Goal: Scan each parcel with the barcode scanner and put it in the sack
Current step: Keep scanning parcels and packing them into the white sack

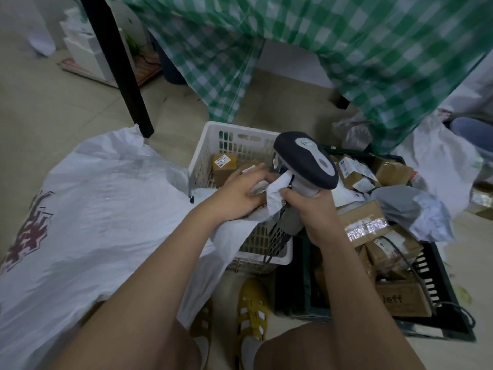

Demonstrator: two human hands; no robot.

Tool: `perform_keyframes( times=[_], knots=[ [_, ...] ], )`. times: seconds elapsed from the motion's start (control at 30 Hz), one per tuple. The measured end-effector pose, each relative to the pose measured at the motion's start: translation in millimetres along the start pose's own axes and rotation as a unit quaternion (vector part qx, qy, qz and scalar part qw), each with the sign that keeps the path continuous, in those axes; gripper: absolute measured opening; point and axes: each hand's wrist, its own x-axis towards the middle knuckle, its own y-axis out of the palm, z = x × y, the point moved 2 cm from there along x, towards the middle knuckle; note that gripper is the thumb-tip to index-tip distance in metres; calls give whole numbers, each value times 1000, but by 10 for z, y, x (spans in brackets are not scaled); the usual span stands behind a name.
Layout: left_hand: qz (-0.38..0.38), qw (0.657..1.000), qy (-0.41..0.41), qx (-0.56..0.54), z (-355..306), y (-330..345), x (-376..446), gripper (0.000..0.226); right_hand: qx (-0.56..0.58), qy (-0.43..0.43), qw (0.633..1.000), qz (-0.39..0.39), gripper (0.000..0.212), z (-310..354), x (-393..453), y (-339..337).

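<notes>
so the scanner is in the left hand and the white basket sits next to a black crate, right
Not quite: the barcode scanner is gripped by the right hand, not the left hand, as the head view shows. The white basket does sit next to the black crate.

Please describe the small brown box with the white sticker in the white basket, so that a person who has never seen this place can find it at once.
Find the white plastic lattice basket on the floor below the green checked tablecloth. In its far left corner, beyond the left hand, stands a small brown cardboard box. Alone in that basket, it carries a small white sticker with printed numbers on top.
</notes>
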Motion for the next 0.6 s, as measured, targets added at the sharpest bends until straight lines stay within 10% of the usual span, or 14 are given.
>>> perform_keyframes(
  times=[0.2, 0.4, 0.53, 0.6],
  knots=[
    [-191, 972, -34, 129, -147, -137, -32, 15, 3, -33, 998, -44, 13, 52, 28, -44],
    [-459, 875, -43, 149, -328, -520, -75, 11, 15, 3, 999, -33, 40, 29, -80, -85],
    [-489, 864, -53, 108, -406, -646, -80, 15, 9, 2, 998, -58, 97, 34, -88, -1],
    [-450, 889, -89, 14, -403, -608, -70, 18, 11, 12, 997, -80, 89, 15, -61, 47]
  ],
)
